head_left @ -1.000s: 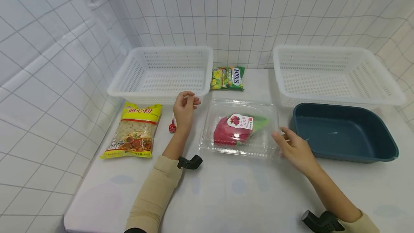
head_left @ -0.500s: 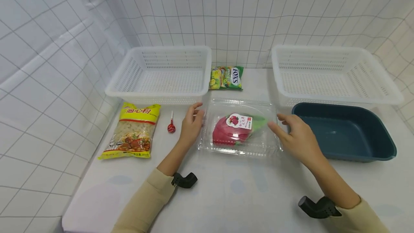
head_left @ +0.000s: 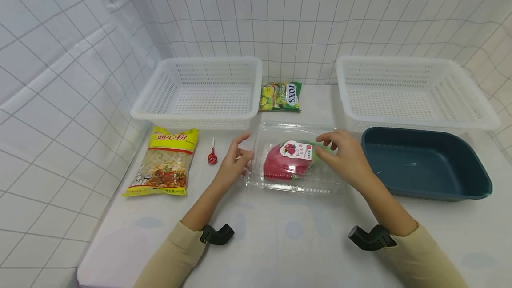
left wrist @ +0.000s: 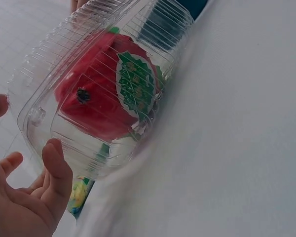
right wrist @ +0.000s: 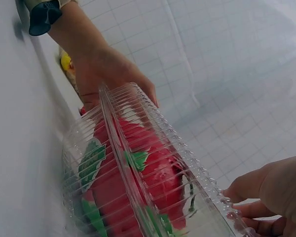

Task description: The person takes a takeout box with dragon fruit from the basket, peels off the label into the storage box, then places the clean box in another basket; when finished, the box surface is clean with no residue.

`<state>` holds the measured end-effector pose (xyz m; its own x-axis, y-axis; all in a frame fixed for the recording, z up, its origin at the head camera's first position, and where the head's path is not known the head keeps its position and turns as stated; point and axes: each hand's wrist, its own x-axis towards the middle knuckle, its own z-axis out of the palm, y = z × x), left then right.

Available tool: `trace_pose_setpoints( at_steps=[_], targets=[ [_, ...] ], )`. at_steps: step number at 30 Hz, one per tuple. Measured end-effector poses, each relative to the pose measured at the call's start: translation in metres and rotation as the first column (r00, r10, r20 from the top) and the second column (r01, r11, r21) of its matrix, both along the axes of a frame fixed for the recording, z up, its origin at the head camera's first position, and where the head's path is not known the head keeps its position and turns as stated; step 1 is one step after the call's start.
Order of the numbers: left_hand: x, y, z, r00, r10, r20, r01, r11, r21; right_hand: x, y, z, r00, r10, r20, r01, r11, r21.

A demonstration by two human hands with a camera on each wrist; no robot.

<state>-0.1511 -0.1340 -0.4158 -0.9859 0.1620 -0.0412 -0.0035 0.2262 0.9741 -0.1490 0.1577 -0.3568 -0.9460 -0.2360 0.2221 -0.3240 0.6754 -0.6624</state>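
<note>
A clear plastic clamshell box (head_left: 296,186) lies in the middle of the table, lid closed, with a red and green dragon fruit (head_left: 280,163) inside. My left hand (head_left: 232,161) is at the box's left edge, thumb and fingers spread apart; in the left wrist view the left fingertips (left wrist: 53,150) are right by the box's end. Over the right part of the lid is my right hand (head_left: 344,157), thumb and index finger apart. In the right wrist view, the right fingertips (right wrist: 234,192) are at the beaded rim. Neither hand is curled round anything.
Two white baskets (head_left: 196,122) (head_left: 420,123) stand at the back, with a green candy bag (head_left: 280,97) between them. A dark blue bin (head_left: 426,194) sits at right. A yellow pasta bag (head_left: 162,163) and a red lollipop (head_left: 212,158) lie at left.
My left hand has come from the left basket's front rim, right and nearer, to the box's left edge. My right hand has shifted left from the box's right edge over the lid.
</note>
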Motion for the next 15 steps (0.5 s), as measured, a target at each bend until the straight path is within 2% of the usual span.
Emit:
trace_pose_setpoints(
  at_steps=[5, 10, 15],
  targets=[
    [0.003, -0.003, -0.002, 0.996, -0.086, -0.019, 0.087, 0.995, 0.039, -0.004, -0.008, -0.001, 1.000, -0.006, 0.029, 0.005, 0.999, 0.036],
    [0.005, -0.003, -0.008, 0.992, -0.113, -0.047, 0.118, 0.986, 0.116, -0.004, -0.011, -0.003, 0.998, -0.018, 0.061, 0.015, 0.999, 0.050],
    [0.005, -0.002, -0.011, 0.988, -0.131, -0.076, 0.143, 0.974, 0.175, -0.003, -0.011, -0.004, 0.998, -0.023, 0.057, 0.020, 0.999, 0.048]
  ],
)
